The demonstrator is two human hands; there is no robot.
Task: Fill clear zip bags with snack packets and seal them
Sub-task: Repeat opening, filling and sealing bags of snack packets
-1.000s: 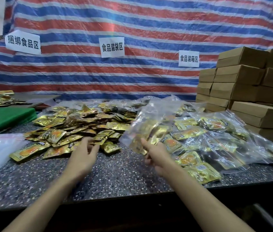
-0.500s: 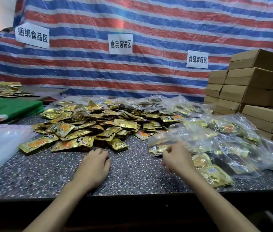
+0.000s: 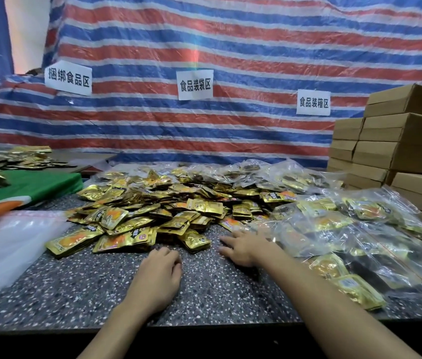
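- left grip (image 3: 159, 270) is a bare hand parked on the speckled desk (image 3: 88, 288), fingers curled under into a loose fist. I can't see anything in it.
- right grip (image 3: 243, 246) is flat on the desk, palm down, fingers spread and straight, so it's open and holding nothing. It sits just beside the near edge of the filled zip bags (image 3: 347, 229).
- the loose snack packets (image 3: 153, 208) are shiny gold ones in a big messy heap mid-desk, right in front of both hands. The closest ones are just ahead of the left knuckles.
- the filled bags are heaped over the right side of the desk, with gold packets showing through the clear plastic. I honestly can't tell whether the zips are closed.
- a stack of empty clear bags (image 3: 3, 244) lies flat at the left edge, well apart from both hands.
- a few more gold packets (image 3: 23, 156) are way off at the far left, behind a green cloth (image 3: 28, 185).
- brown cardboard boxes (image 3: 406, 141) are stacked at the right.
- a red, white and blue striped tarp (image 3: 230, 47) hangs behind everything with white paper signs (image 3: 195, 84) stuck on it.
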